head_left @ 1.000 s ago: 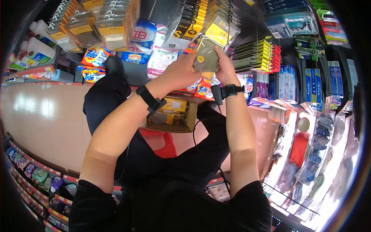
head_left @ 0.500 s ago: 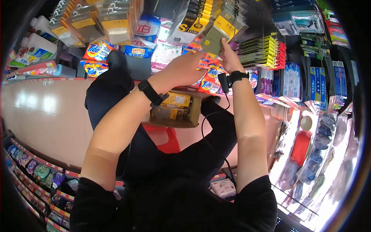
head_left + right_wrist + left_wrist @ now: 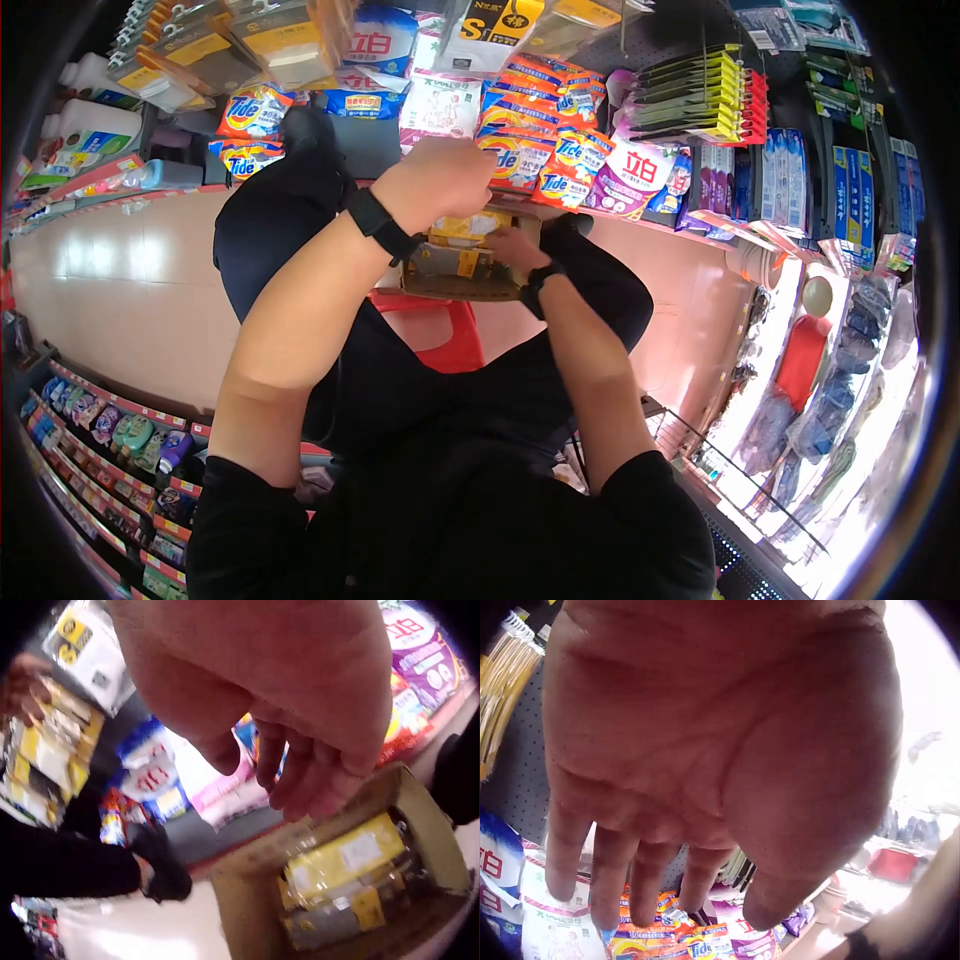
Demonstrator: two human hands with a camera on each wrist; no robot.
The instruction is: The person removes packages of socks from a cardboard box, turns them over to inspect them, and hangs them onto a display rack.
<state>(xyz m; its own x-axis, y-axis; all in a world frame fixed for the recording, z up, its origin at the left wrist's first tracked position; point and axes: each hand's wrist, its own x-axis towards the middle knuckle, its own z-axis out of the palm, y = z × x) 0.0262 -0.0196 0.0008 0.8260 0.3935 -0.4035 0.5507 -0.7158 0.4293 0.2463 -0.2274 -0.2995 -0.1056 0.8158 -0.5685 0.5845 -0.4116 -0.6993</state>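
My right hand (image 3: 518, 250) is over the right part of a cardboard box (image 3: 442, 832), with nothing in its loosely bent fingers. Inside the box lie clear plastic packets, among them one with a yellow label (image 3: 345, 859) and a grey one with a yellow band (image 3: 337, 922). My left hand (image 3: 440, 180) hovers in front of the detergent bags, its palm bare and fingers loosely extended in the left wrist view. Above it hang flat packaged goods, including a white packet marked S (image 3: 490, 35) and a grey-and-yellow packet (image 3: 570, 30) beside it.
Orange Tide bags (image 3: 515, 160) and a purple detergent bag (image 3: 630, 175) line the low shelf. Yellow-green hanging packs (image 3: 690, 100) jut out at the right. A red stool (image 3: 460, 335) is below the box, between the person's legs.
Both hands were on a grey-and-yellow packet at the hooks; the left came off first, then the right. The right hand has dropped to the box. The head view has shifted downward.
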